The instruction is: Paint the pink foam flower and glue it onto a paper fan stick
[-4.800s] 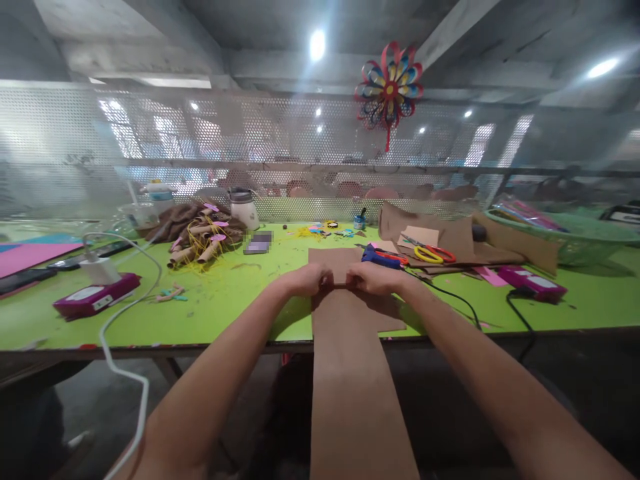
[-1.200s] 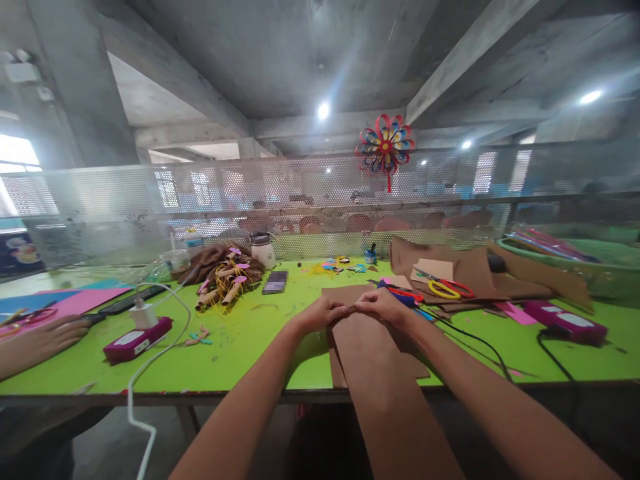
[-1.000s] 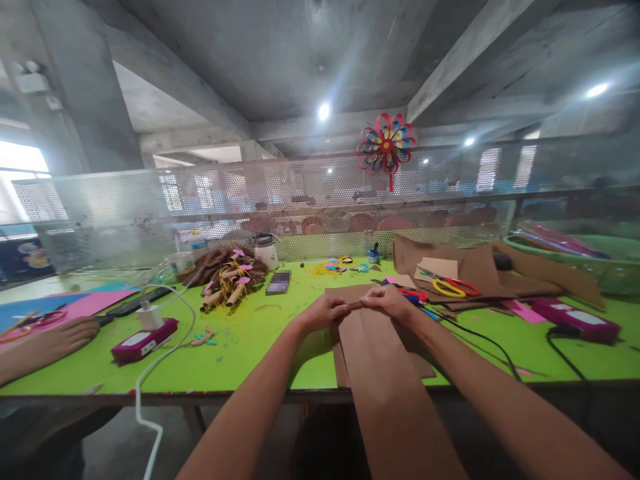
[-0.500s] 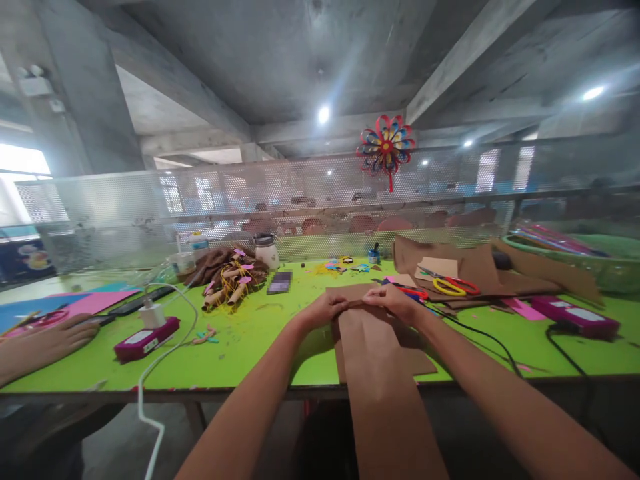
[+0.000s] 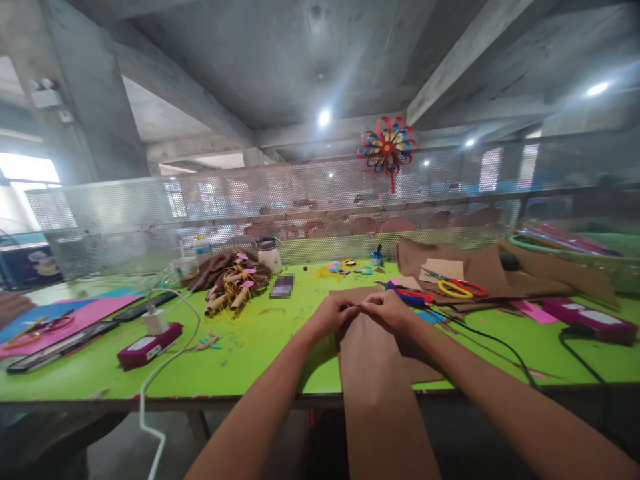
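A long strip of brown paper (image 5: 380, 393) runs from the green table (image 5: 250, 353) over its near edge toward me. My left hand (image 5: 333, 315) and my right hand (image 5: 387, 311) meet at the strip's far end, fingers pinched on the rolled or folded edge. Under the strip lies another brown sheet (image 5: 425, 370). Just past my right hand lie a blue tool with red handles (image 5: 407, 297) and yellow-and-red scissors (image 5: 457, 288).
Rolled brown paper tubes with yellow strands (image 5: 230, 283) are heaped at the back left beside a white jar (image 5: 270, 255). A magenta box with a white charger and cable (image 5: 147, 343) sits left; another (image 5: 593, 313) right. Brown sheets (image 5: 500, 270), a green basket (image 5: 590, 257), a mesh screen behind.
My hands stay pinched on the strip's end, drawn closer together. The view has tilted up and turned a little. The other person's hand at the left edge has pulled back almost out of view.
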Motion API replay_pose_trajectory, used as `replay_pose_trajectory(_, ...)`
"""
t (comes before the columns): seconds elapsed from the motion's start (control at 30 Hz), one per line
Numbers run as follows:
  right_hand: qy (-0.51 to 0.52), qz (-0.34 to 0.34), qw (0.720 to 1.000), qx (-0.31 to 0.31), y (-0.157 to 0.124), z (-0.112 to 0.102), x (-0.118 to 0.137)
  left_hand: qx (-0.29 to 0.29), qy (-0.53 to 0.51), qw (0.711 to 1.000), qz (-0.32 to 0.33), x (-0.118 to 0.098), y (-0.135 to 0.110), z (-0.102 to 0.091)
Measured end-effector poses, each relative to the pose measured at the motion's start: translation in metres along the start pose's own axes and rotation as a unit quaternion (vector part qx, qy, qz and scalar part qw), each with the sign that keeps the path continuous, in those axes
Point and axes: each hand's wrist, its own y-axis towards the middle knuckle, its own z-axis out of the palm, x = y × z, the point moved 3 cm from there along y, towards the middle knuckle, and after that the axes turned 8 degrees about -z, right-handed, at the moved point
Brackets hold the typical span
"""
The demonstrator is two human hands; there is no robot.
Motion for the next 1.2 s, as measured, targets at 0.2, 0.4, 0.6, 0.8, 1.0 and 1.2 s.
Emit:
replay_pose_trajectory(0.2, 0.040, 0.026, 0.999, 0.019, -0.002, -0.002, 0.006, 0.033, -0.056, 0.997, -0.035, -0.001, -0.003, -0.005)
replay_pose_trajectory(0.4, 0.070, 0.026, 0.996, 0.045, -0.001, -0.012, 0.001, 0.052, -0.112, 0.991, -0.059, 0.001, -0.006, -0.012)
replay_pose_trajectory(0.6, 0.061, 0.022, 0.997, 0.041, 0.001, -0.011, -0.004, 0.095, -0.193, 0.973, -0.084, 0.012, -0.005, -0.008)
replay_pose_trajectory(0.8, 0.069, 0.041, 0.996, 0.033, 0.000, -0.012, -0.007, 0.110, -0.217, 0.965, -0.094, 0.024, -0.004, -0.010)
replay_pose_trajectory(1.0, 0.080, 0.042, 0.996, 0.022, 0.000, -0.014, -0.007, 0.104, -0.190, 0.973, -0.080, 0.026, -0.004, -0.017)
replay_pose_trajectory(1.2, 0.103, 0.033, 0.993, 0.038, 0.002, -0.013, -0.010, 0.098, -0.165, 0.977, -0.092, 0.029, -0.002, -0.023)
